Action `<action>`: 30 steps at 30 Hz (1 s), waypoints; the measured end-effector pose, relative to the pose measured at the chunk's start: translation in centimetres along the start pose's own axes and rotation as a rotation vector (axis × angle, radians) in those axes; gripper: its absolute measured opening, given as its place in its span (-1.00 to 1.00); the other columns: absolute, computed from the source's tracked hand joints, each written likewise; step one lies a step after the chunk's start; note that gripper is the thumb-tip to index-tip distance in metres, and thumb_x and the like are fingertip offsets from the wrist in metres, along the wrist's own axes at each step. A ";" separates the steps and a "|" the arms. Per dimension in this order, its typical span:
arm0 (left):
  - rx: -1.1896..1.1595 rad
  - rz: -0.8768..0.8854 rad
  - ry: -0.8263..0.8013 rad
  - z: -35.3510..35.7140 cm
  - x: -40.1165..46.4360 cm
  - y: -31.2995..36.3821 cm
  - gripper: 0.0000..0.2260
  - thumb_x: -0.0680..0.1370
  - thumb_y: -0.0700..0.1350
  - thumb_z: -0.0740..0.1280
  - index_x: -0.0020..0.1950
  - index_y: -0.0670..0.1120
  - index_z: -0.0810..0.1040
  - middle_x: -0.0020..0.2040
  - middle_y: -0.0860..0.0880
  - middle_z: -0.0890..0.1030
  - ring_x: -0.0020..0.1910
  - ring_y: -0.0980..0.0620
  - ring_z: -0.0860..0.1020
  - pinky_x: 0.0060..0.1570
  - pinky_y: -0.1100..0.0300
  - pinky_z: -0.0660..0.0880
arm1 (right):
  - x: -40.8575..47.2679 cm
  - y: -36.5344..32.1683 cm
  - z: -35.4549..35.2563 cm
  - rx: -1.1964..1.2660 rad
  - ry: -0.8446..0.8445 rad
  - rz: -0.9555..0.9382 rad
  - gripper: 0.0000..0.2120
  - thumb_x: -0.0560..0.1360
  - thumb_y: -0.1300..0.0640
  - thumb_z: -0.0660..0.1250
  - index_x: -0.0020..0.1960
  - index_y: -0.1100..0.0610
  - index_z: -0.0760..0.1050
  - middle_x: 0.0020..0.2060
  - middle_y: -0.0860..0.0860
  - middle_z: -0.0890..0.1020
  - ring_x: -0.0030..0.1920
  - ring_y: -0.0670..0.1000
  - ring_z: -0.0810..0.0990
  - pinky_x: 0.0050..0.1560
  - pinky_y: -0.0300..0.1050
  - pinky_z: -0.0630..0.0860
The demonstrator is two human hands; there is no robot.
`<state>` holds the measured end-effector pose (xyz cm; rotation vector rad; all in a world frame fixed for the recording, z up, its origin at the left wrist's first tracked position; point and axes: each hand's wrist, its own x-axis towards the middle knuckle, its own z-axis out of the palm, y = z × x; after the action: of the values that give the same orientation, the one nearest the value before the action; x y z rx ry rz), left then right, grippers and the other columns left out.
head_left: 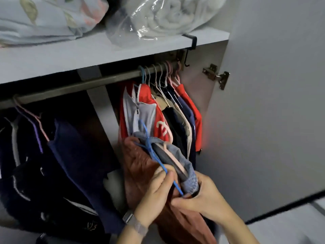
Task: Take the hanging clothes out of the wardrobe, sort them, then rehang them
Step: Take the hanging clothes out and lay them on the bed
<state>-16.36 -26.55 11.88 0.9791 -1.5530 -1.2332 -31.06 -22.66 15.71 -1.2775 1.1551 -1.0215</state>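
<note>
A blue wire hanger (151, 152) carries a rust-brown garment (140, 166) with a grey-blue knit collar (182, 161), held low in front of the wardrobe, off the rail (70, 88). My left hand (156, 192) pinches the hanger's lower arm between thumb and fingers. My right hand (204, 196) grips the garment's shoulder and collar at the hanger's end. A red and grey zip jacket (140, 110) and several other clothes hang bunched at the rail's right end. Dark navy clothes (66, 164) hang at the left.
A grey shelf (73, 53) above the rail holds a floral bedding bundle (44, 16) and a blanket in clear plastic (158, 16). The open wardrobe door (274, 103) stands at the right with a metal hinge (217, 76). A black hook (190, 44) clips over the shelf edge.
</note>
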 end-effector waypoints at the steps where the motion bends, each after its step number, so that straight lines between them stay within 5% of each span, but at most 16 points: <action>1: 0.000 0.016 -0.043 0.8 -0.7 -0.1 -0.67 0.53 0.10 0.12 -0.18 -0.12 0.49 -0.11 0.08 0.49 -0.05 0.16 0.49 0.05 0.38 0.35 | -1.7 0.1 0.0 -0.021 0.025 0.012 -0.72 0.22 0.44 0.53 -0.27 0.19 0.48 -0.41 0.00 0.57 -0.38 -0.07 0.47 -0.31 -0.22 0.43; 8: -0.151 -0.059 -0.273 9.5 -5.8 1.1 -0.69 0.48 0.03 0.25 0.10 -0.11 0.57 0.26 0.07 0.47 0.25 0.19 0.45 0.21 0.40 0.34 | -13.0 0.3 -2.6 -0.165 0.341 0.060 -0.76 0.22 0.40 0.32 -0.35 0.12 0.32 -0.48 -0.07 0.34 -0.45 -0.08 0.23 -0.44 -0.27 0.23; 13: -0.507 -0.255 -0.350 13.8 -8.4 3.6 -0.71 0.55 -0.23 0.22 0.26 -0.23 0.50 0.22 -0.19 0.56 0.20 -0.06 0.55 0.09 0.19 0.54 | -21.5 1.1 -5.0 -0.157 0.467 0.170 -0.75 0.20 0.33 0.34 -0.17 0.38 0.37 -0.44 -0.01 0.38 -0.43 -0.06 0.30 -0.41 -0.22 0.22; 15: -1.033 -0.607 -0.457 16.0 -9.6 4.2 -0.66 0.64 -0.15 0.09 0.39 -0.21 0.38 0.36 -0.20 0.43 0.36 -0.04 0.40 0.26 0.16 0.44 | -25.0 1.4 -6.0 -0.166 0.528 0.203 -0.73 0.19 0.31 0.35 -0.15 0.38 0.39 -0.42 0.01 0.40 -0.42 -0.05 0.32 -0.40 -0.18 0.23; 19: -0.872 -0.505 -0.597 21.4 -13.8 6.8 -0.28 0.23 -0.22 0.59 0.34 -0.28 0.41 0.34 -0.21 0.46 0.31 -0.10 0.46 0.19 0.08 0.50 | -32.5 2.1 -8.4 -0.290 0.696 0.301 -0.77 0.18 0.22 0.38 -0.18 0.19 0.45 -0.42 -0.07 0.44 -0.41 -0.09 0.36 -0.40 -0.07 0.30; 22: -1.043 -0.642 -0.752 27.2 -17.9 9.0 -0.23 0.24 -0.29 0.54 0.40 -0.29 0.32 0.34 -0.19 0.46 0.33 -0.07 0.44 0.27 0.08 0.42 | -39.9 2.9 -10.7 -0.606 0.870 0.356 -0.61 0.19 -0.04 0.36 0.00 -0.07 0.41 -0.26 -0.13 0.58 -0.28 -0.10 0.54 -0.25 -0.04 0.48; 25: -0.973 -0.691 -0.845 33.9 -22.9 11.6 -0.46 0.41 -0.34 0.31 0.38 -0.31 0.31 0.32 -0.14 0.49 0.33 0.01 0.44 0.28 0.12 0.38 | -47.8 4.3 -11.5 -0.935 1.024 0.437 -0.49 0.36 -0.18 0.26 0.29 -0.19 0.28 -0.02 -0.18 0.61 -0.05 -0.06 0.58 -0.13 -0.10 0.51; 30: -0.876 -0.741 -1.162 42.8 -31.7 15.8 -0.54 0.43 -0.39 0.22 0.34 -0.27 0.37 0.32 -0.11 0.50 0.33 0.04 0.44 0.31 0.16 0.34 | -59.6 5.6 -10.8 -0.915 1.420 0.468 -0.72 0.43 -0.27 0.14 0.05 -0.15 0.31 -0.30 -0.27 0.46 -0.20 -0.12 0.44 -0.33 -0.38 0.33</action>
<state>-49.12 17.94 17.66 0.1429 -1.0769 -3.0083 -51.49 34.59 14.38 -0.6419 3.0875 -1.0101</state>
